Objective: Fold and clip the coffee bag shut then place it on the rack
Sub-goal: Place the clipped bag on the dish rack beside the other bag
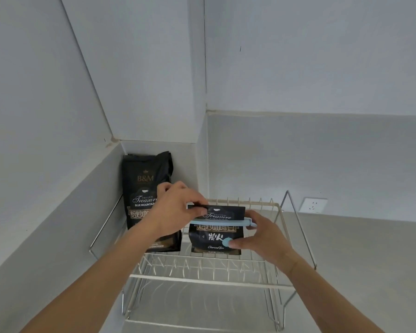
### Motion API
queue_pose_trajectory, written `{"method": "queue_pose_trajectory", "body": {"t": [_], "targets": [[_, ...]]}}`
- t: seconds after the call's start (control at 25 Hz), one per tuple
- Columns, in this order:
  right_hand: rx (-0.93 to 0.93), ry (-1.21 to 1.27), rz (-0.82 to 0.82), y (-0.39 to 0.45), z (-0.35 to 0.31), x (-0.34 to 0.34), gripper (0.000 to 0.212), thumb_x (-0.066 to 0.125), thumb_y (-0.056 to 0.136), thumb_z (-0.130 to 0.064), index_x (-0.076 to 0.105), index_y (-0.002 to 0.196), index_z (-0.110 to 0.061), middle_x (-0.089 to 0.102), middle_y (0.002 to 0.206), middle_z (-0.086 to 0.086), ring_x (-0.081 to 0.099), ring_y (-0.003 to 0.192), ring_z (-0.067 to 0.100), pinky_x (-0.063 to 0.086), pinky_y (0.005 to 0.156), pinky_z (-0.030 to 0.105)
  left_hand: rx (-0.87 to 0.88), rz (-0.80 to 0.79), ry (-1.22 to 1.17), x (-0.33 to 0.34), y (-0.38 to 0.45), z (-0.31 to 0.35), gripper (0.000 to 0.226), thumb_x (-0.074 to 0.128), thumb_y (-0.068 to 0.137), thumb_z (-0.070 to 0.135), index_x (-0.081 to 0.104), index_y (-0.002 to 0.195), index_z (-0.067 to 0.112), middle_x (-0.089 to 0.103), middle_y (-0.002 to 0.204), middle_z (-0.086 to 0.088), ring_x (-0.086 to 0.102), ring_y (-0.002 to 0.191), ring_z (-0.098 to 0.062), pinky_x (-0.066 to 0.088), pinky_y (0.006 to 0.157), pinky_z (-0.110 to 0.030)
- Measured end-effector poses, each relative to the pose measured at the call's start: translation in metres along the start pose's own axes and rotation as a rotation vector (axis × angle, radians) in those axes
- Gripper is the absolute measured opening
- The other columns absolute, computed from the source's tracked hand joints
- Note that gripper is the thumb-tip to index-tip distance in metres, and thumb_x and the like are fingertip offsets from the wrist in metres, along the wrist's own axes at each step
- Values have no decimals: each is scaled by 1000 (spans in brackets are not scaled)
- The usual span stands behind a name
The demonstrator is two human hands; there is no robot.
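Observation:
A small black coffee bag [215, 236] stands upright on the top tier of a wire rack [202, 278]. Its top is folded down, and a light blue clip [216, 221] runs across it just under the fold. My left hand [175, 210] pinches the folded top at its left corner. My right hand [259, 236] holds the bag's right side, fingers at the clip's right end and the thumb on the bag's front beside a blue round spot.
A taller black coffee bag [145, 188] stands on the rack's left side against the corner wall, partly behind my left arm. The rack sits on a grey counter [358, 260]. A white wall socket [314, 204] is at the right.

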State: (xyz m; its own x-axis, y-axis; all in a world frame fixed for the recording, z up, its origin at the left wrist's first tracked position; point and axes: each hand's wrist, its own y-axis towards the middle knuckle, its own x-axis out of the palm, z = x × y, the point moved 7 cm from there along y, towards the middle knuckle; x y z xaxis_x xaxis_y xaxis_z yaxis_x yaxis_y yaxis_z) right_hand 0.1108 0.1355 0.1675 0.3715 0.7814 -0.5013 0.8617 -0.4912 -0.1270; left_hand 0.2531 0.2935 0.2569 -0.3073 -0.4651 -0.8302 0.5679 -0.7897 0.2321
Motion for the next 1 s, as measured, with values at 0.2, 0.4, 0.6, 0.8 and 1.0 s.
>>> {"method": "queue_pose_trajectory", "body": {"t": [0.2,0.4,0.6,0.8,1.0], "targets": [[-13,-4,42,17,-14,-10,63,87,55,-38,55,109,-42,64,105,-19,58,104,9,43,73,22,16,35,69,-6,16,-1,9,69,84,38,70,91,42,57,87,17,31,92,-4,10,89,-28],[-9,16,68,31,-20,-12,59,88,57,-38,56,107,-37,63,96,-23,59,96,8,46,69,20,-1,44,124,-9,34,-7,9,65,87,37,70,93,41,54,88,13,30,94,-7,10,93,-32],[5,-16,53,31,-10,-9,58,88,58,-37,52,104,-37,59,93,-25,57,94,10,43,66,19,35,35,129,3,34,-4,10,65,87,37,70,95,40,57,79,22,43,94,-9,15,92,-33],[32,-36,60,31,-3,-9,59,88,59,-35,52,106,-36,61,101,-16,58,95,12,46,74,24,34,32,95,9,31,-4,13,66,87,36,67,99,39,64,88,19,47,94,-9,18,92,-34],[29,76,59,26,-2,-10,65,89,58,-32,51,110,-40,60,96,-23,60,94,10,45,65,15,24,9,54,11,25,-4,29,68,86,33,59,113,40,67,102,18,50,99,-8,26,98,-36]]}}
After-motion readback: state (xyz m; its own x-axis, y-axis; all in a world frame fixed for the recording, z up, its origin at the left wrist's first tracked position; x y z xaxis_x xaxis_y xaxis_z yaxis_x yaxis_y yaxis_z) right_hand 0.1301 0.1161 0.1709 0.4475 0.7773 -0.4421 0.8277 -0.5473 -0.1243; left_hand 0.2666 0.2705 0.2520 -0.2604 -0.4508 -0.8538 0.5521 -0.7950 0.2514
